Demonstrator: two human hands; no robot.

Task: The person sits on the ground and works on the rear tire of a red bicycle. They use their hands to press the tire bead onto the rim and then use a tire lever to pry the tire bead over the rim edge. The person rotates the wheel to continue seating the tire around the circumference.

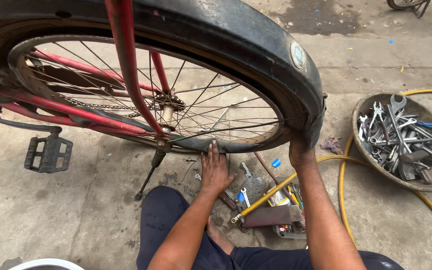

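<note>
A red bicycle's rear wheel fills the top of the view, with a black tyre on a metal rim under a black mudguard. My left hand lies flat with its fingers pressed up against the bottom of the tyre. My right hand grips the tyre at the lower right, just under the mudguard's end. The fingers of that hand are hidden behind the tyre. The kickstand rests on the concrete beside my left hand.
A round metal pan full of several spanners and pliers sits at the right. A yellow hose loops on the ground. A small box of tools and loose spanners lie by my knees. A black pedal hangs at the left.
</note>
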